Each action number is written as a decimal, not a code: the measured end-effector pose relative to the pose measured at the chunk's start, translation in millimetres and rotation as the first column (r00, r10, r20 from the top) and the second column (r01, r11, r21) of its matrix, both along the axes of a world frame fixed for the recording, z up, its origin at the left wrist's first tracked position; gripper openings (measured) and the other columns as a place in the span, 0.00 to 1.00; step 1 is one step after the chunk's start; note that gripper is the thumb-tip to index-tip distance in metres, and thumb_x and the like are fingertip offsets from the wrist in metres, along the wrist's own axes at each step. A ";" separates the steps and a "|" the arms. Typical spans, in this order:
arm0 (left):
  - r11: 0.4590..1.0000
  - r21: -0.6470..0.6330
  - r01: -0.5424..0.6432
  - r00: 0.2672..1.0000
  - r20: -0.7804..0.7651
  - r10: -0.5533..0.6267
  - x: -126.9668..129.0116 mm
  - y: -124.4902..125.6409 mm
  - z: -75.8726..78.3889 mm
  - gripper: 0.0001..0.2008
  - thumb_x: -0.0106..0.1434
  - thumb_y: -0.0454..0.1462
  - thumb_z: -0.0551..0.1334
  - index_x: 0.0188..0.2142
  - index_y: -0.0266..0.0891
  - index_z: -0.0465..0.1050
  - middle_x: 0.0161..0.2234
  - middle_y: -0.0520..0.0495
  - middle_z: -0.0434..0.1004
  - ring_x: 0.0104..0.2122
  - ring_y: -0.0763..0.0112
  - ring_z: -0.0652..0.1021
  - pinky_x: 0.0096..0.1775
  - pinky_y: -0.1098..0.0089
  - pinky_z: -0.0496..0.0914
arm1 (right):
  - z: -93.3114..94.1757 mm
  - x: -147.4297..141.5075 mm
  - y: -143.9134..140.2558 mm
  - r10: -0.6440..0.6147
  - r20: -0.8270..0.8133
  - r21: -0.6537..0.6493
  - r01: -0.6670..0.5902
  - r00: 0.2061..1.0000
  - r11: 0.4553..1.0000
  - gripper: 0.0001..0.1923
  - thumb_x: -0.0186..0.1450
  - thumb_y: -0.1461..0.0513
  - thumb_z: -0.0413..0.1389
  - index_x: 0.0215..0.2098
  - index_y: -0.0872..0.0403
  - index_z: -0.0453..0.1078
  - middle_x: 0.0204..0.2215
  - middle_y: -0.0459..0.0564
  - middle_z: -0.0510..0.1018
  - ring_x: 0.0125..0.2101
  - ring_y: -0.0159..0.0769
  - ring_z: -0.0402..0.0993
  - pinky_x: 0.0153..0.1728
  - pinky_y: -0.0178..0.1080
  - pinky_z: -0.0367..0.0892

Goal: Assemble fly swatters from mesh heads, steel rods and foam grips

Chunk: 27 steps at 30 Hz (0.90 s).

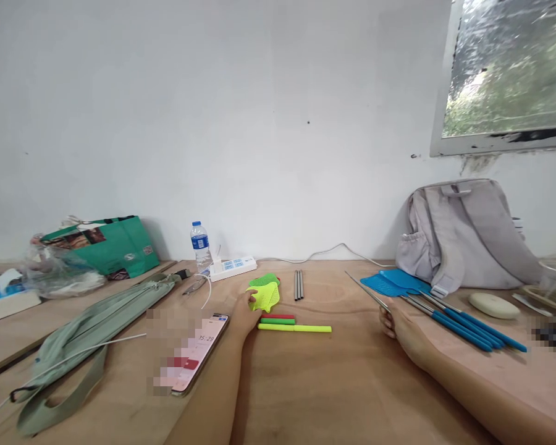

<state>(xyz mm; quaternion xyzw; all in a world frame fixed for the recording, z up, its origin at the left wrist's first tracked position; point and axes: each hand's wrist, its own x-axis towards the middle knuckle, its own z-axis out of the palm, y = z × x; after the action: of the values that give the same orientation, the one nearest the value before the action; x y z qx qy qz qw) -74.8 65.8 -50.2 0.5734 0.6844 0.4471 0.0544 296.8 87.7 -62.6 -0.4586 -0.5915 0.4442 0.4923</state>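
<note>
the left hand (244, 316) reaches forward over the wooden bench (333, 383), its grip closed on the near edge of a yellow mesh swatter head (265, 298), which lies stacked on a green swatter head (264, 280) just behind it. right in front of that hand lie short coloured handles (287, 323), red, green and yellow, side by side, the yellow one longest. the right hand (405, 330) rests further right, its grip pinched around a thin metal rod (366, 290) that slants up and away to the left. just beside it lie blue swatter heads (393, 283) with blue-handled rods (467, 324) fanning toward the right. two dark metal rods (298, 285) lie parallel near the middle of the bench, apart from both hands. a phone (199, 352) lies left of the left forearm, near a grey-green bag (97, 315). against the wall stand a water bottle (201, 245), a power strip (233, 267), a green shopping bag (106, 244) and a grey backpack (463, 235).
</note>
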 end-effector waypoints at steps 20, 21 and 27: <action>0.995 0.089 -0.051 0.998 0.036 0.048 2.8 -4.7 12.4 0.19 0.48 0.24 0.54 0.39 0.36 0.68 0.31 0.48 0.68 0.33 0.70 0.72 0.39 0.68 0.68 | 30.0 19.7 -45.6 0.274 -0.176 -0.301 -0.317 0.945 0.900 0.15 0.58 0.51 0.46 0.26 0.55 0.63 0.16 0.41 0.60 0.15 0.25 0.53 0.18 0.32 0.52; 0.994 0.096 -0.060 0.998 0.030 0.058 3.4 -5.8 14.3 0.18 0.49 0.24 0.54 0.40 0.35 0.68 0.33 0.47 0.67 0.34 0.69 0.72 0.41 0.67 0.67 | 29.9 20.3 -45.2 0.278 -0.176 -0.302 -0.321 0.944 0.898 0.15 0.58 0.52 0.47 0.26 0.55 0.63 0.17 0.41 0.60 0.15 0.25 0.53 0.19 0.33 0.52; 0.932 0.229 -0.281 0.946 0.231 0.228 19.3 -11.3 31.3 0.16 0.58 0.31 0.49 0.45 0.34 0.64 0.39 0.41 0.65 0.43 0.63 0.69 0.48 0.60 0.62 | 30.3 21.2 -45.1 0.255 -0.130 -0.299 -0.283 0.958 0.912 0.15 0.57 0.51 0.49 0.30 0.56 0.64 0.17 0.41 0.60 0.16 0.25 0.55 0.19 0.33 0.51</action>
<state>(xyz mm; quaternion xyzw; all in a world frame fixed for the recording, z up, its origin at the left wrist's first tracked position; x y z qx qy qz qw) -55.5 54.6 -18.9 0.4335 0.6799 0.5914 -0.0110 318.0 42.7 -32.3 -0.4253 -0.5485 0.6159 0.3729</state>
